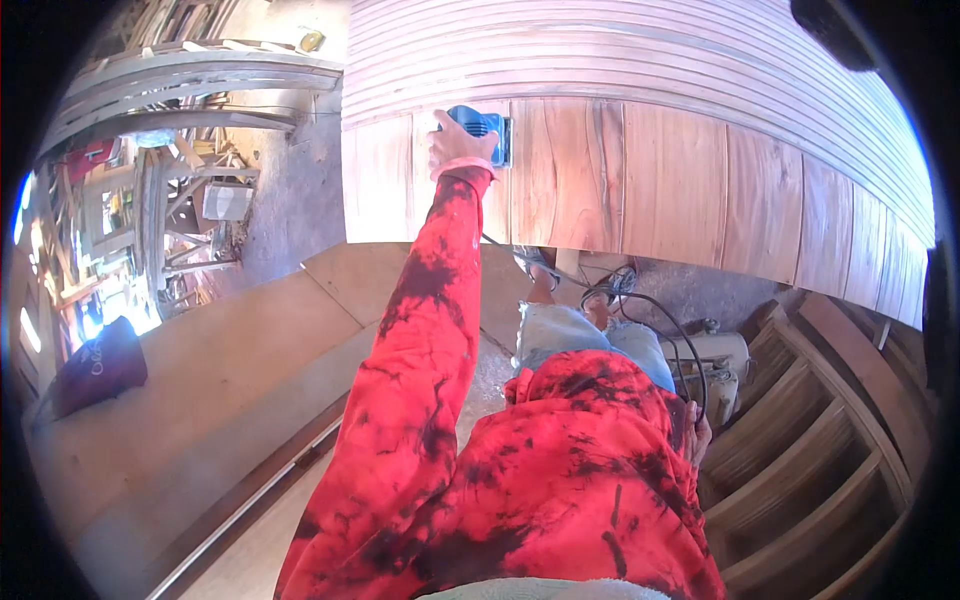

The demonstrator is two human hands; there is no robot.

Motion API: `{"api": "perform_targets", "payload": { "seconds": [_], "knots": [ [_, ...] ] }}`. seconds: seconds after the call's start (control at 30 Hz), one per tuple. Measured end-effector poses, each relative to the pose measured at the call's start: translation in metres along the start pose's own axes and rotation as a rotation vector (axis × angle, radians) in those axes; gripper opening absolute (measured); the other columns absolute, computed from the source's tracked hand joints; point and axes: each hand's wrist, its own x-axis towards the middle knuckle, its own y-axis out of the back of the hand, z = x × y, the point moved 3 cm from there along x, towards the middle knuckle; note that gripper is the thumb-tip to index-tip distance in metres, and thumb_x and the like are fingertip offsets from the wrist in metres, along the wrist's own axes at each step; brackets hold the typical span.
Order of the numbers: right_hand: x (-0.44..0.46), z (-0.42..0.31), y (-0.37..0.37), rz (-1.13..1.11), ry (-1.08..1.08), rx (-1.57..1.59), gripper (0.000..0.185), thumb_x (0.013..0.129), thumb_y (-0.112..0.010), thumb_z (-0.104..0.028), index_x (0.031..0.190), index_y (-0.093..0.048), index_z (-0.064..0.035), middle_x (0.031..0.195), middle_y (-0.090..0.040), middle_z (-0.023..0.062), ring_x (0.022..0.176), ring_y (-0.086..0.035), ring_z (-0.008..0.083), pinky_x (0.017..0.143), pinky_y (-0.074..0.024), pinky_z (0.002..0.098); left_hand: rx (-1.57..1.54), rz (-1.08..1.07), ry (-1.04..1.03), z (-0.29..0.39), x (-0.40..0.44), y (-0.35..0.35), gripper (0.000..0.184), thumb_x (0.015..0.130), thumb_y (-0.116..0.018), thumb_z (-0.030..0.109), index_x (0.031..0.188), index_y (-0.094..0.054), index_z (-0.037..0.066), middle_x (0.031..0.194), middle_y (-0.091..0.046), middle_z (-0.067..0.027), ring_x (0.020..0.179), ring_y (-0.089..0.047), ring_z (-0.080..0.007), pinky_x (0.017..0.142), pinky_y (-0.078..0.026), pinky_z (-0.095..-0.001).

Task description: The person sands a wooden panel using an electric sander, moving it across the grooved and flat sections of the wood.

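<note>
My left hand (462, 145) is closed over a blue power sander (478, 124), which rests flat on a smooth wooden panel (565, 180). The panel is made of side-by-side boards with reddish grain, and the tool sits near its left end. Down by my right hip, my right hand (698, 437) shows only in part, with its fingers curled. A black power cord (690, 345) loops up from the floor and runs to that hand, which appears to grip it.
Beyond the boards lies a ribbed wooden surface (600, 50). A slatted wooden frame (810, 440) leans at my right beside a greyish machine (715, 355). Large wooden sheets (230, 400) lie at my left, with a dark red bag (100, 368). Stacked timber (190, 90) stands farther back.
</note>
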Motion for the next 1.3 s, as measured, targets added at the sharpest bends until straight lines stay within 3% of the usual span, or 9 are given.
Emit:
{"api": "perform_targets", "payload": {
  "seconds": [0.47, 0.57, 0.87, 1.3],
  "knots": [
    [0.027, -0.017, 0.011, -0.07, 0.073, -0.047, 0.037, 0.108, -0.058, -0.036, 0.084, -0.06, -0.0079, 0.079, -0.052, -0.0085, 0.074, -0.044, 0.0046, 0.066, -0.0398, 0.0253, -0.011, -0.101, 0.076, -0.069, -0.104, 0.013, 0.098, 0.075, -0.084, 0.044, 0.15, -0.029, 0.012, 0.12, -0.061, -0.0273, 0.105, -0.068, -0.0478, 0.087, -0.056, -0.0556],
    [0.028, -0.017, 0.01, -0.102, 0.061, 0.006, 0.036, 0.108, -0.058, -0.036, 0.088, -0.063, -0.0063, 0.081, -0.053, -0.0083, 0.076, -0.045, 0.0045, 0.067, -0.0403, 0.0247, -0.028, -0.104, 0.09, -0.081, -0.122, 0.021, 0.094, 0.075, -0.083, 0.047, 0.145, -0.032, 0.013, 0.12, -0.062, -0.0278, 0.111, -0.065, -0.0486, 0.091, -0.054, -0.057],
    [0.04, -0.005, 0.013, -0.112, 0.053, -0.088, 0.036, 0.108, -0.059, -0.036, 0.093, -0.065, -0.0045, 0.082, -0.055, -0.0076, 0.077, -0.046, 0.0052, 0.068, -0.0407, 0.0246, -0.009, -0.121, 0.082, -0.114, -0.165, 0.024, 0.1, 0.076, -0.083, 0.048, 0.152, -0.029, 0.012, 0.124, -0.061, -0.0291, 0.106, -0.066, -0.0508, 0.088, -0.055, -0.0579],
    [0.026, -0.012, 0.007, -0.116, 0.04, -0.071, 0.037, 0.109, -0.057, -0.037, 0.095, -0.066, -0.004, 0.084, -0.054, -0.0072, 0.078, -0.045, 0.0062, 0.07, -0.0407, 0.0248, 0.005, -0.12, 0.008, -0.074, -0.09, 0.02, 0.102, 0.077, -0.081, 0.043, 0.156, -0.024, 0.012, 0.123, -0.058, -0.03, 0.107, -0.066, -0.0498, 0.089, -0.055, -0.0556]
  ]
}}
